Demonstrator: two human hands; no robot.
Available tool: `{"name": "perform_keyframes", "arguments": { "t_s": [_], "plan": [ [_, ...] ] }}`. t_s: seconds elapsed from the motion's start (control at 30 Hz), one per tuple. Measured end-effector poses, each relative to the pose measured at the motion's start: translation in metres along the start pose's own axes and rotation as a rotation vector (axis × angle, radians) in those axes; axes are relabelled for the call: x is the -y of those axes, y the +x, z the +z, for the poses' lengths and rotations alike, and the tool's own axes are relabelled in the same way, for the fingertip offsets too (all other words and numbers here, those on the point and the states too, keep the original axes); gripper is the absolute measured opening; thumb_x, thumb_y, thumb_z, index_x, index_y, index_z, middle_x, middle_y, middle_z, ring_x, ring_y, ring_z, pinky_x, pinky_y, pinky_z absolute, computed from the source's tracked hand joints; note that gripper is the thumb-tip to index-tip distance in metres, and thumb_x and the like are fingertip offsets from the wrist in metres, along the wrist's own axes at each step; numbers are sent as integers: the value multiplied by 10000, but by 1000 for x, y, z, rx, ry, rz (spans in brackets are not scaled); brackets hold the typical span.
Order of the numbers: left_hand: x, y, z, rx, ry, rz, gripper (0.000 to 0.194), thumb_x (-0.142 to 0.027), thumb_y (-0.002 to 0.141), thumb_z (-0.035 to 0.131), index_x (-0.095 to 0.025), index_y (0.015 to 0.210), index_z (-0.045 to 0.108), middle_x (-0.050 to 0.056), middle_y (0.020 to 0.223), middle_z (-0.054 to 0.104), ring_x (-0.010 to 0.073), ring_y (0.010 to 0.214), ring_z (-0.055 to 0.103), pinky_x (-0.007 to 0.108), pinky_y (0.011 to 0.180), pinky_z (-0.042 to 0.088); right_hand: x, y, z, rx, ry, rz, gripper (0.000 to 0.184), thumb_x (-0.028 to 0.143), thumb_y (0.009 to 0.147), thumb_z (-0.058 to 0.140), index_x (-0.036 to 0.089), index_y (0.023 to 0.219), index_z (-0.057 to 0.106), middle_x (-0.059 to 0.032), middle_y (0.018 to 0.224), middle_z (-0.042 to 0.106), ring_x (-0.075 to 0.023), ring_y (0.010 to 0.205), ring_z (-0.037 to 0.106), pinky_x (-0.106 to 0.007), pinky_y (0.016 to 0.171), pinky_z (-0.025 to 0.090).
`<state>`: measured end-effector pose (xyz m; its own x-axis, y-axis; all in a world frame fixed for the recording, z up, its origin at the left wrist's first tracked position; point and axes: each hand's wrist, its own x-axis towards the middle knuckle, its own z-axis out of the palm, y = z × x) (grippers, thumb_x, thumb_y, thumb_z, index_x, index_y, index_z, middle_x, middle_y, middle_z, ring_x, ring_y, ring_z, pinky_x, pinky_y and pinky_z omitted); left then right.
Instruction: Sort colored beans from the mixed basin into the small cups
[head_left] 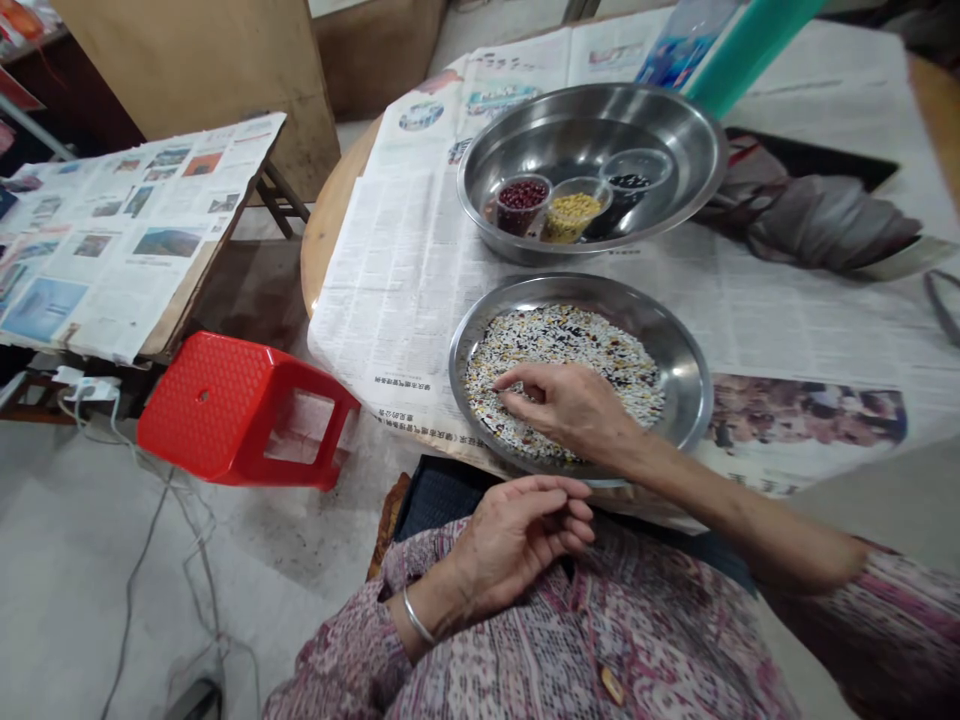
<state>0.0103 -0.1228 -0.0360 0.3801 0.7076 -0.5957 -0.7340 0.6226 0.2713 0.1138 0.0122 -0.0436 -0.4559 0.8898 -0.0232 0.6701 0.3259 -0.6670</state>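
Note:
A shallow steel dish holds mixed grains, mostly white, with black, yellow and some dark red among them. My right hand reaches over the dish from the right, thumb and index finger pinched at the grains on its left side. What sits between those fingertips is too small to make out. Below the near rim, in front of my body, my left hand is turned palm up. Its fingers curl inward with the thumb over them, and the inside of the palm is hidden.
Behind the dish, a large steel basin holds clear cups of red beans, yellow beans and black grains. Newspaper covers the round table. A grey folded cloth item lies right; a red stool stands left.

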Motion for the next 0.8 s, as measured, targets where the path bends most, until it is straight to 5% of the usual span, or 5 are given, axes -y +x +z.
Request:
{"name": "perform_keyframes", "arguments": {
  "t_s": [0.2,0.47,0.6,0.8],
  "plan": [
    [1,0,-1,6,3,2,318,-254,667,818,-70,911,728,37,774,664,71,631,619,184,650,473,-8,0,11,-26,-212,-161,230,306,906,540,221,990,736,-49,959,770,-202,832,688,-302,695,433],
    [1,1,-4,3,-2,0,302,-251,696,810,-70,920,721,41,777,665,73,636,617,195,663,464,-2,0,6,-40,-141,-64,127,283,823,600,229,819,714,-2,667,667,-146,588,559,-283,585,357],
    [1,0,-4,1,-8,3,318,-250,677,825,-62,913,725,42,770,668,71,632,623,187,660,470,-1,-3,-1,-22,77,9,141,325,802,589,226,780,688,33,521,527,-119,489,451,-268,518,325],
    [-4,-8,5,22,-2,80,333,-316,768,778,-65,982,737,83,858,710,121,726,675,214,704,501,1,-15,-31,-3,382,78,224,429,777,617,220,738,688,1,603,579,-122,539,466,-266,506,363]
  ]
}}
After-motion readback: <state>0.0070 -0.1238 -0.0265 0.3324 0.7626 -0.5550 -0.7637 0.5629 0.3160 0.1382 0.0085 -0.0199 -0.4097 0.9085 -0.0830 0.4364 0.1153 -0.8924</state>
